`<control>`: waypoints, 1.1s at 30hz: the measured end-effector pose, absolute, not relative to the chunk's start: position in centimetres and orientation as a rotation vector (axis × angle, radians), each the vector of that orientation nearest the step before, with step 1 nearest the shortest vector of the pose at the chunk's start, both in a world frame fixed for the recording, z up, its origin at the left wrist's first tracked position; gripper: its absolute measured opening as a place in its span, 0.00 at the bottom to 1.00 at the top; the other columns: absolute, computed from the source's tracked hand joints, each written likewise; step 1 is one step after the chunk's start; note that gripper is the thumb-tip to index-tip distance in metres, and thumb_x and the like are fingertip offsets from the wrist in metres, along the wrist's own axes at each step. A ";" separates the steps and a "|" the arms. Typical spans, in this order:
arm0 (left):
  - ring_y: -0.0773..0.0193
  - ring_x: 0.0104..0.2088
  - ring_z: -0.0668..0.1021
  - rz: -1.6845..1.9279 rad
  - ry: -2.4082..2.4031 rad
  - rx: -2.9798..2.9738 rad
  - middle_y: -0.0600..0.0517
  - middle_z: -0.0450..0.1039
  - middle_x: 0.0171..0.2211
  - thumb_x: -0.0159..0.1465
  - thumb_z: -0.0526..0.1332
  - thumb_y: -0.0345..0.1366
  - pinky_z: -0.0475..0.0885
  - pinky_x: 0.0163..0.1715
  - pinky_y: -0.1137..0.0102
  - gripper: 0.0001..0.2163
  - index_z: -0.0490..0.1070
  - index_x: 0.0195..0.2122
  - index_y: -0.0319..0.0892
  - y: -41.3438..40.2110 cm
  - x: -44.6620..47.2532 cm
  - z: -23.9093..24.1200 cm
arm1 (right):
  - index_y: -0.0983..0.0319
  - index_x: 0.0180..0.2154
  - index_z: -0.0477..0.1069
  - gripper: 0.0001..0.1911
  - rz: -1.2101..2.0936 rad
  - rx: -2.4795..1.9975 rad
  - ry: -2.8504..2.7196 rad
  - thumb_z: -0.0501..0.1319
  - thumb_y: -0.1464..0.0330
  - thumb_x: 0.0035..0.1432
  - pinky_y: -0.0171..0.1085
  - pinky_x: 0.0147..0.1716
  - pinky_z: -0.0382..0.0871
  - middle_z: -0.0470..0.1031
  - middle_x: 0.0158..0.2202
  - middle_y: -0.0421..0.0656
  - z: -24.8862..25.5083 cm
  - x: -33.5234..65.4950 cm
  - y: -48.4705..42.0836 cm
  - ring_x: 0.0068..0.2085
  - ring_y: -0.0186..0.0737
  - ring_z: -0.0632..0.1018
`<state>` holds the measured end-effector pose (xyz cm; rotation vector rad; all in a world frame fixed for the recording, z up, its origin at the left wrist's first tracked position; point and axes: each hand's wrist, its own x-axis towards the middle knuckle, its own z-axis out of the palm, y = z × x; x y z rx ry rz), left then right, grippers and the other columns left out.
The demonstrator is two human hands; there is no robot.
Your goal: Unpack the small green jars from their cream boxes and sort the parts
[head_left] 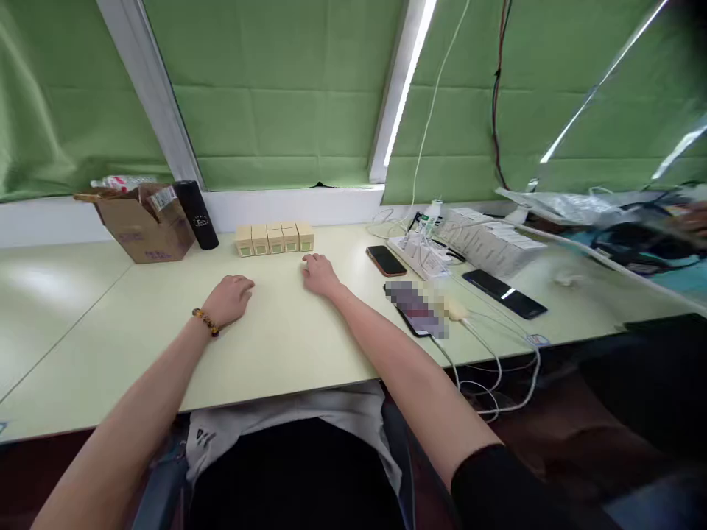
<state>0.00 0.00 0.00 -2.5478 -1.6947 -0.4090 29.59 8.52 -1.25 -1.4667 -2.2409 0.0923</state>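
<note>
My left hand [232, 297] rests palm down on the pale green table [287, 346], fingers loosely curled, holding nothing; a bead bracelet [205, 322] circles its wrist. My right hand [319, 274] also lies on the table, fingers slightly bent, empty. Just beyond both hands stands a row of several small cream boxes [275, 238] with green labels, side by side near the wall. The right hand's fingertips are close to the rightmost box but apart from it.
A cardboard box [142, 224] and a black bottle [197, 215] stand at the back left. To the right lie a phone [386, 260], a power strip [420, 254] with white cables, another black phone [504, 294] and white packages [489, 239]. Green curtains hang behind.
</note>
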 end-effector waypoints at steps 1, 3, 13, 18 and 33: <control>0.45 0.60 0.75 -0.419 -1.698 -2.547 0.40 0.78 0.57 0.71 0.49 0.40 0.69 0.65 0.50 0.22 0.77 0.56 0.37 0.0 0.0 0.0 | 0.68 0.64 0.65 0.24 0.087 -1.467 -2.240 0.56 0.71 0.68 0.49 0.62 0.66 0.73 0.60 0.57 -1.1 29.5 8.6 0.60 0.56 0.71; 0.45 0.60 0.75 -0.436 -1.703 -2.546 0.41 0.78 0.57 0.71 0.50 0.40 0.69 0.64 0.50 0.21 0.77 0.55 0.39 0.0 0.0 0.0 | 0.69 0.66 0.61 0.26 0.087 -1.471 -2.230 0.55 0.72 0.68 0.49 0.62 0.66 0.73 0.60 0.58 -0.8 29.4 8.8 0.60 0.56 0.71; 0.46 0.60 0.75 -0.452 -1.697 -2.540 0.41 0.77 0.57 0.70 0.51 0.39 0.70 0.62 0.50 0.19 0.77 0.55 0.40 0.1 -0.3 -0.5 | 0.66 0.75 0.40 0.37 0.183 -1.557 -2.104 0.51 0.71 0.70 0.49 0.55 0.73 0.70 0.59 0.58 -0.2 29.0 10.3 0.58 0.56 0.75; 0.46 0.60 0.75 -0.438 -1.714 -2.532 0.41 0.77 0.57 0.71 0.51 0.40 0.70 0.63 0.50 0.20 0.76 0.55 0.40 0.0 -0.3 -0.4 | 0.64 0.76 0.36 0.39 0.194 -1.553 -2.110 0.51 0.71 0.71 0.49 0.58 0.72 0.70 0.58 0.58 -0.1 29.1 10.8 0.57 0.55 0.75; 0.46 0.59 0.75 -0.447 -1.704 -2.538 0.41 0.77 0.57 0.71 0.51 0.40 0.70 0.62 0.50 0.19 0.77 0.54 0.41 -0.1 -0.3 -0.2 | 0.60 0.77 0.35 0.43 0.289 -1.646 -1.930 0.55 0.70 0.69 0.48 0.54 0.73 0.62 0.61 0.58 -0.3 29.3 12.0 0.50 0.51 0.79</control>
